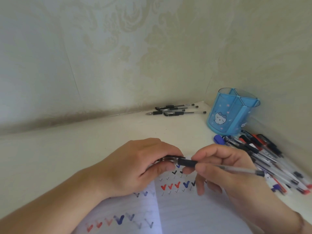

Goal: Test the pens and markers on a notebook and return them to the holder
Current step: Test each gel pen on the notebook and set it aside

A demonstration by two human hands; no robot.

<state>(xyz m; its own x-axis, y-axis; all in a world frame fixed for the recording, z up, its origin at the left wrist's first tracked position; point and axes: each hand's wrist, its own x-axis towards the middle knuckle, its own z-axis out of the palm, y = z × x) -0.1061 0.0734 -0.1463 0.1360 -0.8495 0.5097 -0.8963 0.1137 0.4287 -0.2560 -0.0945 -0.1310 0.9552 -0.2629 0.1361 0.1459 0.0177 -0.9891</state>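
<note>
Nearest the camera lies the open notebook (pixel 182 215), its lined pages marked with rows of red, blue and black ticks, some bold and some thin. Above it both hands meet over the page. The left hand (pixel 143 164) curls its fingers round the capped end of a black pen (pixel 187 162), while the right hand (pixel 224 168) pinches the same pen at its black grip, thumb and forefinger closed on it; the clear barrel runs out to the right past the right hand's fingers to a dark end plug. Whether the cap under the left fingers is fully seated or partly pulled off cannot be told, since the fingers cover the joint. To the right, a loose pile of pens and markers (pixel 263 156) sprawls on the white desk (pixel 84 149), blurred, with red, blue and black caps among clear barrels. Just behind that pile stands the blue pen holder (pixel 226 119), translucent, divided into compartments and printed with a cartoon animal. Farther back, by the wallpapered wall (pixel 118 56), a small group of black pens (pixel 175 110) lies well apart from the holder.
</note>
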